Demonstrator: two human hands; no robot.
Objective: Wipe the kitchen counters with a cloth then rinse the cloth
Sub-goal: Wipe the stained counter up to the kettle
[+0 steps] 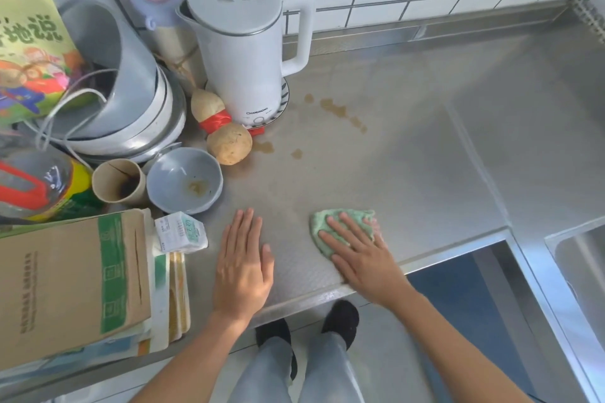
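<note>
Cloth: green, soft, bunched; lies on the steel counter near its front edge, to the right of centre. Judged light and limp (likely damp, so it should drag rather than slide); best worked under a flat palm, or gathered at its middle to lift.

Head view, items:
- Right hand: fingers straight and spread, pressing the cloth flat; nothing gripped.
- Left hand: flat on the bare counter, fingers extended, holding nothing, apart from the cloth.
- Brown stains: a scatter beside the white kettle, well beyond the cloth, not yet wiped.
- Grey bowl, gourd, cardboard box: crowded at left.
- Sink: at far right, for rinsing.
</note>
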